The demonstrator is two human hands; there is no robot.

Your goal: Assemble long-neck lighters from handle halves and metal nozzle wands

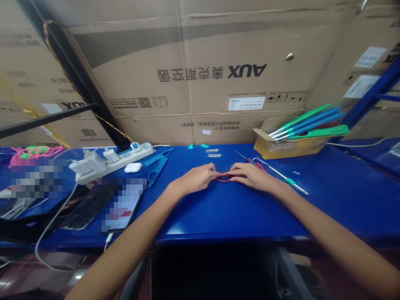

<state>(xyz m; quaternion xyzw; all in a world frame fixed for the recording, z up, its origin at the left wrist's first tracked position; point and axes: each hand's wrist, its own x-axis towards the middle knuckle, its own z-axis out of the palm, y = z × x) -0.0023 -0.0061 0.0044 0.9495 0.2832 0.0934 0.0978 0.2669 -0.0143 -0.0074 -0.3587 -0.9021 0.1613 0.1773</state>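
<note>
Over the middle of the blue table (200, 216), my left hand (200, 177) and my right hand (251, 176) meet at a small red loop-shaped piece (223, 179). The fingertips of both hands are closed on it from either side, and they hide part of it. Its exact kind is too small and blurred to tell. Just beyond my right hand lie a screwdriver with a thin shaft (241, 156) and a thin metal rod with a green part (290, 181). Two small clear pieces (214, 155) and small green pieces (204, 146) lie farther back.
At the back right stands an open carton (290, 149) of green- and blue-handled tools. Blue plastic pieces (157, 170), a white case (133, 167), a power strip (125, 160) and phones (125, 208) with cables lie left. Large cardboard (200, 50) walls the back.
</note>
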